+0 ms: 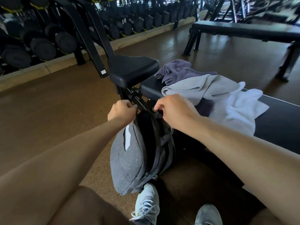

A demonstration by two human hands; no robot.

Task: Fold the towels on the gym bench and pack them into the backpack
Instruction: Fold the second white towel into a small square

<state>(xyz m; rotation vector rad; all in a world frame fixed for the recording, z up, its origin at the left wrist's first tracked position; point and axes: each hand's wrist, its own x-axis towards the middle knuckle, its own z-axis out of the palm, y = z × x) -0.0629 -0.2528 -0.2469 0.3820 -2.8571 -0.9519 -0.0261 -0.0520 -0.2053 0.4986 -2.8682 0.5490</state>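
Both hands, left (122, 111) and right (174, 112), apparently pinching backpack (129, 158) top rim; towels (211, 93) beyond.

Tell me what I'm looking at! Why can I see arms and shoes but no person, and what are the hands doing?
The camera sits on a person's head and looks down, so you see only their arms and shoes. There is no robot here. The left hand and right hand each pinch one side of the top of a grey backpack, pulling it open. It stands on the floor. Beside it is a black gym bench with unfolded towels on it: a purple towel, a grey towel and a white towel.
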